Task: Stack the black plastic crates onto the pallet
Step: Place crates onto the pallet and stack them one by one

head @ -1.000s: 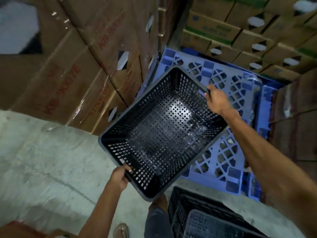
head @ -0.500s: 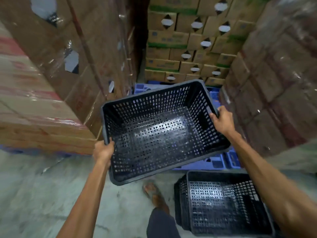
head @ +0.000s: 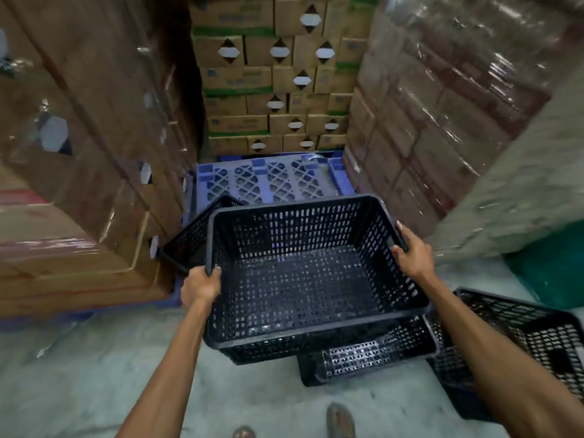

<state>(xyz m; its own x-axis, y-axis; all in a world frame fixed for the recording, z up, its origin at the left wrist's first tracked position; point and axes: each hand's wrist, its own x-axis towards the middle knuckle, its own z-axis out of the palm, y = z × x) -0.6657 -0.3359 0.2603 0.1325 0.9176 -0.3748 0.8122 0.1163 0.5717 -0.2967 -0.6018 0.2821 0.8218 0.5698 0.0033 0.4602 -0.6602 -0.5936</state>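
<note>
Arms are stretched forward from the lower frame; the black crate (head: pixel 303 279) is gripped at its side rims by the left hand (head: pixel 200 287) and right hand (head: pixel 412 256), fingers apparently curled over, at centre frame.

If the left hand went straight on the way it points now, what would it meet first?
Likely the tilted black crate just beyond the left hand, which grips the carried crate; depth is unclear.

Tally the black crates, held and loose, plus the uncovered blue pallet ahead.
Held black crate: 1, gripped by left hand and right hand
Loose black crates: 3
Blue pallet: 1
Total: 5
</note>
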